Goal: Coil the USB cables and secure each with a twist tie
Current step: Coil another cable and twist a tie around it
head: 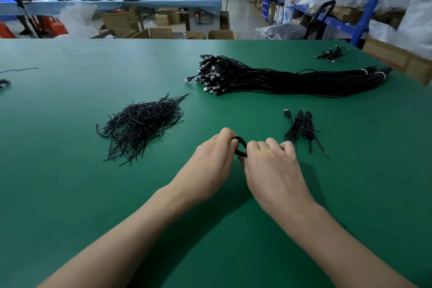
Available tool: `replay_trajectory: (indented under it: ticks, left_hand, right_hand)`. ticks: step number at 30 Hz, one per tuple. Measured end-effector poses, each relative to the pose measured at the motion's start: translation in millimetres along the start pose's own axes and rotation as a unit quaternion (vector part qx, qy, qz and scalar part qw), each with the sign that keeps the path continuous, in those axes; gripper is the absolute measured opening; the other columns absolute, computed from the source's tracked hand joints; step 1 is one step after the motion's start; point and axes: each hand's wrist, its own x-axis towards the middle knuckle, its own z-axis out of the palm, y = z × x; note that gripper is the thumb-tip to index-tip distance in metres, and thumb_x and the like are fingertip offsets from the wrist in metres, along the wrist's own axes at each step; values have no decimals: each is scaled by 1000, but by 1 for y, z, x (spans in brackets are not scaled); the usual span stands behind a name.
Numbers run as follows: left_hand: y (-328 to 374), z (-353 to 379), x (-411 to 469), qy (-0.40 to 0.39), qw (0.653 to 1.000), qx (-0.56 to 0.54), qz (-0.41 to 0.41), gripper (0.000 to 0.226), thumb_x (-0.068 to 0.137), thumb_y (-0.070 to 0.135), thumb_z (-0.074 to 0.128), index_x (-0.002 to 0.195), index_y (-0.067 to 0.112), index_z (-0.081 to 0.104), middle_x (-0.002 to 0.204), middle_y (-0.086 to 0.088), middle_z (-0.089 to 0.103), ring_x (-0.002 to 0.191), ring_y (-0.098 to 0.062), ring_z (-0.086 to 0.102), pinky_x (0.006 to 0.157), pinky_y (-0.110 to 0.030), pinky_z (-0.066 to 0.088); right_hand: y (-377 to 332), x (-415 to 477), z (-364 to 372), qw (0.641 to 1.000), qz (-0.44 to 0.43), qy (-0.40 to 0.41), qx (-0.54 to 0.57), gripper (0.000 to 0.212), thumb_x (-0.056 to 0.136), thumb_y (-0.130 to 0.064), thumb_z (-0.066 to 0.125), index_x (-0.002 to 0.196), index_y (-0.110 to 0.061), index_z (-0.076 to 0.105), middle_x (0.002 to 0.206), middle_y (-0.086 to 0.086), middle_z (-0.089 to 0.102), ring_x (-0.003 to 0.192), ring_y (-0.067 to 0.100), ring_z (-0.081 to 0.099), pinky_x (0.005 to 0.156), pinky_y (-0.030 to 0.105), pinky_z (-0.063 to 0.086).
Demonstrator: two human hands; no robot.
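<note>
Both hands meet over the middle of the green table [70,194]. My left hand [210,163] and my right hand [271,166] are closed on the same black coiled USB cable [242,144], of which only a short loop shows between them. A loose heap of black twist ties [140,124] lies to the left of my hands. A big bundle of uncoiled USB cables [280,79] stretches across the far right, plugs pointing left. Coiled, tied cables [301,127] lie just right of my right hand.
A few more cables [332,54] lie at the far right corner. A cardboard box [402,58] overhangs the table's right edge. Stray cable pieces [4,82] sit at the left edge. Shelving, boxes and another table stand beyond the far edge.
</note>
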Motion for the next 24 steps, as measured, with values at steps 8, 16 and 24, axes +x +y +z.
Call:
replay_trajectory:
  ticks: [8,16,24]
  left_hand:
    - [-10,-10,1,-66,992,104,8,19,110,29,32,107,18,47,98,4,56,80,-28,56,74,-45,44]
    - [3,-9,-2,-68,897,413,143,44,102,21,20,139,18,44,116,3,56,103,-23,56,87,-37,39]
    - [-10,-6,5,-75,909,383,145,22,112,30,25,107,20,44,96,3,57,84,-21,63,73,-33,37]
  right_hand:
    - [11,8,7,996,-73,-48,-25,19,100,-20,56,87,-24,42,84,-5,66,87,22,59,89,40,33]
    - [17,21,-16,981,-139,-112,-77,29,69,5,43,79,-20,36,75,-5,55,84,23,54,87,40,29]
    - [19,27,-20,961,-214,-131,-118,28,61,6,31,69,-20,30,62,-6,37,70,23,45,75,36,21]
